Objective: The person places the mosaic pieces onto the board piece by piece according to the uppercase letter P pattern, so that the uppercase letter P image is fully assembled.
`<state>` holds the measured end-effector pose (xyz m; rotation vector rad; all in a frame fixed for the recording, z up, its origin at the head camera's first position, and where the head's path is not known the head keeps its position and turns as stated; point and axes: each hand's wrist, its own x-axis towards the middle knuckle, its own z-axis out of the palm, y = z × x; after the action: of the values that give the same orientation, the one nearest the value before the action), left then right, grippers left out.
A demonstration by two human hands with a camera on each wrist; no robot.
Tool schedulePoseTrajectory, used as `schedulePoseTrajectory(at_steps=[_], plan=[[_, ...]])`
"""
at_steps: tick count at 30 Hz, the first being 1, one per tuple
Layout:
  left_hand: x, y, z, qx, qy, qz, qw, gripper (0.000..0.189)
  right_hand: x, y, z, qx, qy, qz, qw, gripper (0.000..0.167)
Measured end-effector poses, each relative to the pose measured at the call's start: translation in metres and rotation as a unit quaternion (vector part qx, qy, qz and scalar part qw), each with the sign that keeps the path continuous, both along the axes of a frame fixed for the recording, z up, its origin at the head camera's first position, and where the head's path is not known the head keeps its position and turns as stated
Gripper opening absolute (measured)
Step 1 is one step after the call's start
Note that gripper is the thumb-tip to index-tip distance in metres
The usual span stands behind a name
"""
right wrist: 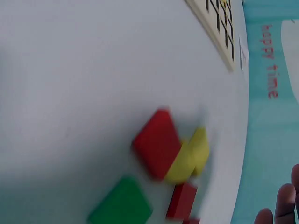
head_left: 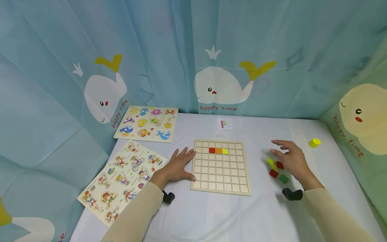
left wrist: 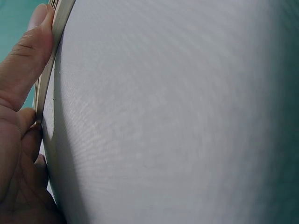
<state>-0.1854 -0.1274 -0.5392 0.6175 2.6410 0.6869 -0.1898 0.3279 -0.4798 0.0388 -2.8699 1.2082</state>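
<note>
Green block, red blocks, yellow blocks, hand

"Can you read that small card?"
"No, its markings are too small to make out."
"And the blocks near the right hand?"
"Blurred in the right wrist view; the lowest are cut off, and only that hand's fingertips show at the edge."
"What's that black piece?"
"Partly hidden behind the left sleeve, so I can't tell."
"The grid board?"
"Mostly out of the left wrist view, partly behind the left hand."
</note>
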Motion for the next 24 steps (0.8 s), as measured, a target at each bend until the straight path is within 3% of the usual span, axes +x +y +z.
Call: schedulePoseTrajectory(at_steps=[5, 14, 24], plan=[[0.001, 0.000, 0.000, 0.000, -0.001, 0.001, 1.0000, 0.118, 0.003, 0.021, -0.002, -0.004, -0.022, -0.004, 0.9998, 0.051], [0.000, 0.000, 0.001, 0.004, -0.002, 0.003, 1.0000, 0.118, 0.006, 0.055, -0.008, 0.018, -0.110, 0.003, 0.9938, 0.066], [0.000, 0.000, 0.002, 0.000, 0.000, 0.001, 1.0000, 0.118, 0.007, 0.073, -0.025, 0.033, -0.138, 0.007, 0.9899, 0.068]])
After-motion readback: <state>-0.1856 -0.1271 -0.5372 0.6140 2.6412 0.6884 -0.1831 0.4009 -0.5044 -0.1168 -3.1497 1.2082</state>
